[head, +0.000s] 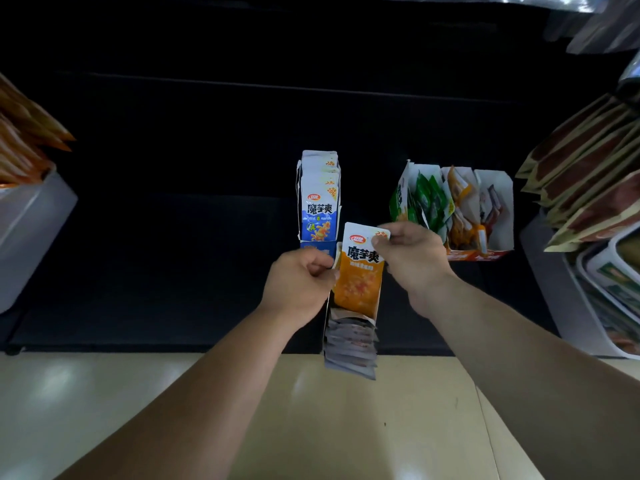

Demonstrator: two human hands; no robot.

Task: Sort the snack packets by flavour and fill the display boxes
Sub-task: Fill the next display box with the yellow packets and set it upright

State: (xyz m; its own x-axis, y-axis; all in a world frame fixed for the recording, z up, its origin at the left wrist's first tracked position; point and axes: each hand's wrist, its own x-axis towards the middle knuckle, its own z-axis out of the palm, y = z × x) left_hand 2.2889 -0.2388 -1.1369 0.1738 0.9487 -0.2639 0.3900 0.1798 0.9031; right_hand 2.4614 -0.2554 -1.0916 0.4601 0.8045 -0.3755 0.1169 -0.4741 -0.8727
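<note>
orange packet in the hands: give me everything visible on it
The orange packet is a flat, glossy, plastic-looking sachet: white top band with a red logo and big dark characters, orange lower part with a food picture. It stands upright, leaning slightly right, at the front of a narrow box of like packets. The right hand pinches its top right corner; the left hand pinches at its left edge, seemingly the box wall.

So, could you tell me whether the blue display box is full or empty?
Full: the blue display box is packed with upright blue packets front to back.
</note>
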